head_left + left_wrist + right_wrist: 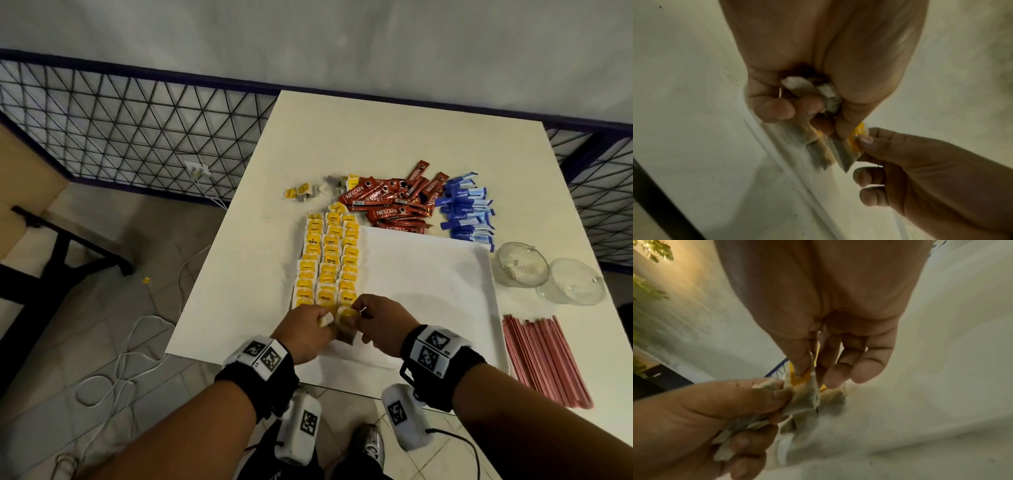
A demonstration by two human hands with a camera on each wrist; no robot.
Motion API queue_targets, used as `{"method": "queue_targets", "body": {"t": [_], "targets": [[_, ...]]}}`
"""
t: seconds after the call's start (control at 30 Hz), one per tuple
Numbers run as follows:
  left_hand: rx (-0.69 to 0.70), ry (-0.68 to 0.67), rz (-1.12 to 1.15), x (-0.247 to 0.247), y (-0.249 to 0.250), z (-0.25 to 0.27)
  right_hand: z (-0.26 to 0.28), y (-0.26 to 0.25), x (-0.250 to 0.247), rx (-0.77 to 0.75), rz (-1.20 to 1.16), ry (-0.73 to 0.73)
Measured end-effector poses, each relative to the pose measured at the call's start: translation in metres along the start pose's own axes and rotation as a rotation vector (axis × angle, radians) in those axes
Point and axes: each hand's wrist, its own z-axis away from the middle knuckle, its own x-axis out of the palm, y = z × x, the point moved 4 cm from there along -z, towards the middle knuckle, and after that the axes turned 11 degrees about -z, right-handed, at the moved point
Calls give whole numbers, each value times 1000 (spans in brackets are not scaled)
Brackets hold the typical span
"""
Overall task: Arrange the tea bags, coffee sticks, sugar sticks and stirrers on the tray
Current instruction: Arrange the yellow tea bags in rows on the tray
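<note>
Three rows of yellow-tagged tea bags (pixel 329 260) lie along the left edge of the white tray (pixel 428 284). At the near end of those rows my left hand (pixel 308 329) grips several tea bags (pixel 824 92) in its curled fingers. My right hand (pixel 370 318) pinches one tea bag (pixel 805 392) by its yellow tag between thumb and forefinger, right against the left hand's bunch. Red coffee sticks (pixel 394 202) and blue sugar sticks (pixel 466 212) lie in heaps beyond the tray. Red stirrers (pixel 544 359) lie to its right.
Two glass bowls (pixel 520 263) (pixel 572 281) stand right of the tray. A few loose tea bags (pixel 301 192) lie at the far left of the heaps. The white table (pixel 239 274) ends close on the left, with cables on the tiled floor and a mesh fence behind.
</note>
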Motion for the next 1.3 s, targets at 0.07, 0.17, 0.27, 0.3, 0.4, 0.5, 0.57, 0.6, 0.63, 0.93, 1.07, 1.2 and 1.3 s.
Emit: {"method": "queue_targets", "body": {"t": [0.07,0.17,0.27,0.3,0.4,0.5,0.57,0.6,0.63,0.93,1.07,1.2,1.3], "targets": [[-18,-5,-70,4,-1,-1,-3,3,5,12,32,25],[-23,12,-157,8,-3,-2,-9,8,10,16,66,49],[-12,68,-267,5,-3,0,-13,11,10,19,116,88],[-6,95,-296,3,-3,2,-14,11,10,16,152,101],[19,161,-396,-4,-3,8,-14,10,10,10,244,125],[71,149,-526,-5,0,10,-15,10,13,14,279,145],[126,121,-613,-4,4,8,-14,9,14,-35,296,146],[143,106,-652,-3,4,7,-13,8,14,-86,302,141],[150,91,-686,-2,4,4,-11,7,13,-140,303,134],[135,53,-774,3,-6,-6,-3,6,23,-357,485,17],[131,46,-785,1,-6,-8,-8,5,21,-344,480,56],[132,63,-781,-1,-6,-10,-13,3,17,-333,463,69],[125,53,-775,-1,-5,-12,-15,3,18,-322,464,59]]}}
